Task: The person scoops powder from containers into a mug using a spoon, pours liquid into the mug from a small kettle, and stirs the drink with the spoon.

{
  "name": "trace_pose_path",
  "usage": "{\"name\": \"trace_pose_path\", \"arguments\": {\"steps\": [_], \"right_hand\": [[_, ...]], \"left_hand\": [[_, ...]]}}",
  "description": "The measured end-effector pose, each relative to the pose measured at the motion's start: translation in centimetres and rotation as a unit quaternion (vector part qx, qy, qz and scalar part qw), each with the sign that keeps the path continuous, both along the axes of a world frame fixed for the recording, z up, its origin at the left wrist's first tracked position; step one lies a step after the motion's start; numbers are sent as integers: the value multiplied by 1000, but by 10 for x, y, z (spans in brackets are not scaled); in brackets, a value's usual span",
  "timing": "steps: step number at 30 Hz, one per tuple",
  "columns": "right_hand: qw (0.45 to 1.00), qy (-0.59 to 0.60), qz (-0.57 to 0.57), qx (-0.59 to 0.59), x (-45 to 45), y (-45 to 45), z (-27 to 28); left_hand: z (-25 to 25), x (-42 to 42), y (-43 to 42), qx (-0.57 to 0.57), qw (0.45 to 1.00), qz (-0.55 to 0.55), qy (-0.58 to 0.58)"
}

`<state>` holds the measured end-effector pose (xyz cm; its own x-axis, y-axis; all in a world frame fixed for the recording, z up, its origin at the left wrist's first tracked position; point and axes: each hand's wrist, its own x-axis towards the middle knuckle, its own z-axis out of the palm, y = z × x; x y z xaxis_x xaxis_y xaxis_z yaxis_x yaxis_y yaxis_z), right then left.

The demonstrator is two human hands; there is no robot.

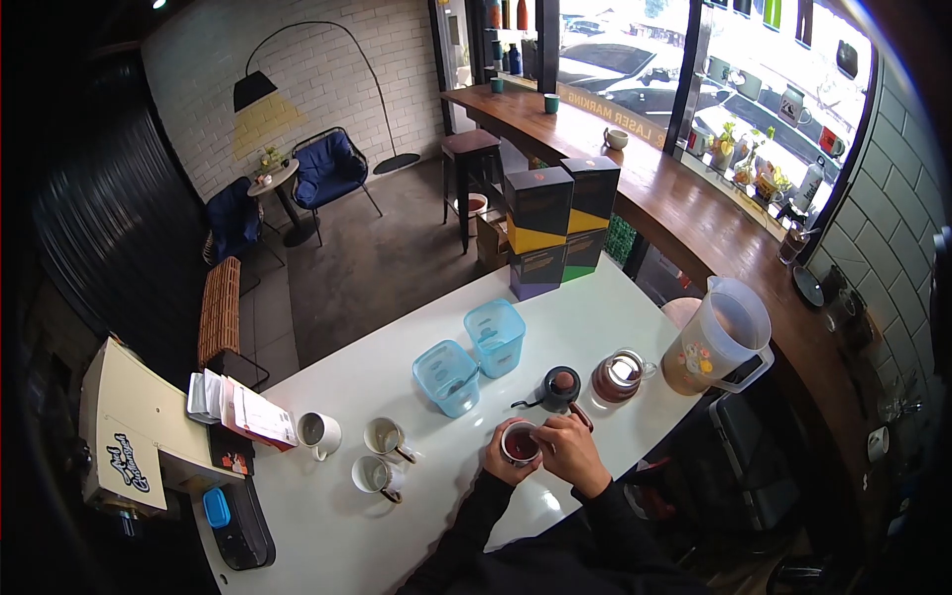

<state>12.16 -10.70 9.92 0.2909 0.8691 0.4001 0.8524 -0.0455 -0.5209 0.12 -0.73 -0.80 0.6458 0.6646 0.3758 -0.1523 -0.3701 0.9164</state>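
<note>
My left hand (501, 460) is wrapped round a cup (520, 443) of dark reddish liquid at the front of the white table. Over the cup's right rim, my right hand (573, 451) has its fingers pinched together; whatever they hold, if anything, is hidden. Just beyond the hands stands a dark gooseneck kettle (561, 390) with a brown lid knob. A glass server (620, 377) with reddish-brown liquid is to its right. Two light-blue plastic containers (495, 337) stand behind the cup, the nearer one holding a dark utensil that I cannot make out.
A large pitcher (716, 337) of brown liquid stands at the table's right edge. Several mugs (383, 436) are at the left, near papers (256, 415) and a cream-coloured machine (129, 436). Stacked dark boxes (540, 218) line the far edge, beside a wooden counter (674, 188).
</note>
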Motion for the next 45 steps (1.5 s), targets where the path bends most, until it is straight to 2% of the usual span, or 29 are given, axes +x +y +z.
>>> {"name": "trace_pose_path", "arguments": {"steps": [2, 5, 7, 11, 14, 16, 22, 29, 31, 35, 40, 45], "right_hand": [[999, 11, 27, -17, -1, 1, -3], [999, 30, 32, 28, -5, 8, -8], [999, 17, -13, 43, -5, 9, -6], [998, -16, -42, 48, -1, 3, -2], [999, -21, -26, 1, 1, -1, 0], [1000, 17, 19, -16, 0, -1, -6], [998, 34, -11, 44, -5, 7, -9], [999, -14, -28, 18, 1, 1, -3], [1000, 23, 12, 2, 1, 1, -8], [999, 41, 18, 18, -3, 6, -13], [997, 0, -41, 61, 2, 5, -9], [1000, 11, -13, 10, 1, 2, -7]], "left_hand": [[0, 0, 0, -12, 1000, -10, -3], [0, 1, 1, 0, 1000, -5, -15], [3, 0, 1, 36, 999, 11, 5], [2, 0, -1, 10, 1000, 8, 8], [-1, 0, 0, 9, 1000, 15, 21], [-5, 0, 1, -10, 1000, -1, 11], [-4, 1, 1, 13, 1000, 2, -1], [-7, 1, 0, -2, 1000, -2, 4], [-13, 2, 1, -16, 1000, -7, -3], [-12, 1, 2, -19, 1000, -15, -1], [-5, 1, 0, -3, 1000, 2, 1], [-5, 1, 1, -12, 1000, -6, 1]]}}
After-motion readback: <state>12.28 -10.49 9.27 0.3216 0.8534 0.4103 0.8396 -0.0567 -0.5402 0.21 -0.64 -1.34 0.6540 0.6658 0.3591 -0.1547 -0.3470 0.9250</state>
